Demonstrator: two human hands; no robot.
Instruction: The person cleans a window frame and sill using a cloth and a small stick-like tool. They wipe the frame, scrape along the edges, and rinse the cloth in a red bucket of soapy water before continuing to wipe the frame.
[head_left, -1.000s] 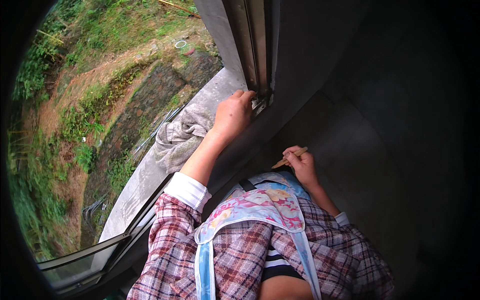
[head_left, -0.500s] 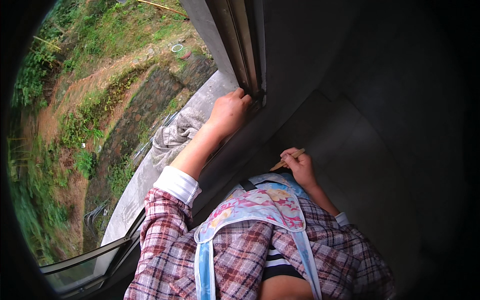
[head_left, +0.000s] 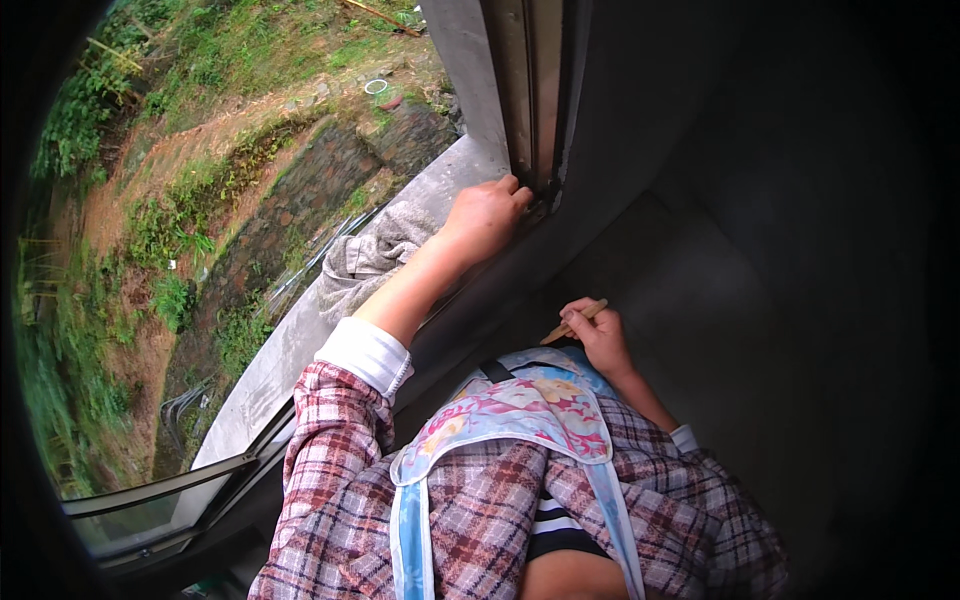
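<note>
My left hand [head_left: 487, 217] reaches to the lower corner of the window frame [head_left: 537, 110]. Its fingers are curled down into the corner by the track, and whatever they hold, if anything, is hidden. A crumpled grey cloth [head_left: 375, 258] lies on the concrete sill [head_left: 262, 395] beside my left forearm. In front of my apron, my right hand [head_left: 600, 340] grips a short wooden stick [head_left: 573, 322] with a tapered end pointing left, away from the window frame.
A sliding window pane [head_left: 160, 510] stands at the lower left. Past the sill lies a slope with plants and a stone wall [head_left: 290, 200]. Dark wall and floor [head_left: 720, 260] fill the right side. My floral apron [head_left: 510, 410] spans the lower middle.
The view has shifted a little, so the window and sill sit further right. My left hand stays at the frame corner, and my right hand keeps the stick in nearly the same place.
</note>
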